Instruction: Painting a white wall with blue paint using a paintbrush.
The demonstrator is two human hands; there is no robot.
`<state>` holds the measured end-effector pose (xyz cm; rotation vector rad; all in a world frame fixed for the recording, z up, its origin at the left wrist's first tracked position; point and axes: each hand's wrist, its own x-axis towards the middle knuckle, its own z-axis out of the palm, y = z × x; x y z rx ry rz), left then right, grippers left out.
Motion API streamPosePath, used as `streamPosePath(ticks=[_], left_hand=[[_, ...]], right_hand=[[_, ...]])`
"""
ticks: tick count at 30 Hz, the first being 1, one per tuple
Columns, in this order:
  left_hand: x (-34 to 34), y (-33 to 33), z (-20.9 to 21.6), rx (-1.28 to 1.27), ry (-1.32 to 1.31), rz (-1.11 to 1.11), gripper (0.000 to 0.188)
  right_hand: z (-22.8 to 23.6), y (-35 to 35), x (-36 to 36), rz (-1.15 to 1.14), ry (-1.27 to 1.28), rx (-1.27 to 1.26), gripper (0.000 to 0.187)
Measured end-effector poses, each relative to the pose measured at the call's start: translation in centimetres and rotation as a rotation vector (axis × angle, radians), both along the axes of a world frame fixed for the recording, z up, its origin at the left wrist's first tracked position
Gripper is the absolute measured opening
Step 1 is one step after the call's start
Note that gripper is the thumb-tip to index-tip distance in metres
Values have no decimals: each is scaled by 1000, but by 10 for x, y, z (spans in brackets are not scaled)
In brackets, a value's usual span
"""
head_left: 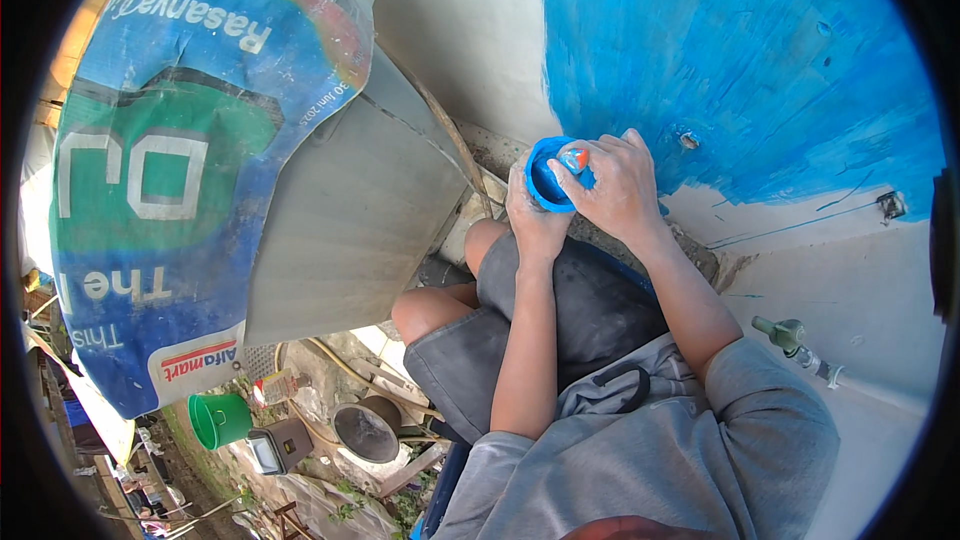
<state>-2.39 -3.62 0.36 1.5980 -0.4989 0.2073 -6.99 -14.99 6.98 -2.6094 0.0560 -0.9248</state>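
Banner (170, 180) at ten o'clock hung well clear, painted wall (740, 50) rose at two; at one, my left grip (540, 225) curled round the blue cup (531, 170), my right grip (620, 185), knuckles up, pinched a red-tipped handle (577, 158)!

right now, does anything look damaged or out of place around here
Yes: a pale, pitted spot interrupts the blue paint on the wall, and thin blue streaks stray across the white below. The banner at left also reads upside down in this view.
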Motion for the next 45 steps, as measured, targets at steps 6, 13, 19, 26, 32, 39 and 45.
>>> streamPosePath(ticks=[6, 13, 19, 26, 32, 39, 45], left_hand=[[1, -1, 1, -5, -38, -8, 51], [4, 1, -6, -9, 11, -50, 52], [5, -1, -13, -14, -3, -42, 52], [7, 1, -13, -28, -8, -21, 56], [5, -3, -10, -81, 54, 2, 57], [6, -2, -11, -65, 3, 38, 60], [5, -1, -8, -22, -60, 22, 54]], right_hand=[[-7, 5, 4, 26, -30, 46, 17], [-4, 10, 4, 51, 12, 105, 18], [-10, 10, 11, 90, -36, 65, 17], [-11, 10, 17, 134, -49, 31, 17], [-10, 5, 10, 31, -99, 122, 14], [-22, 4, 8, -130, -202, 348, 16], [-23, 6, 8, -41, -94, 220, 16]])
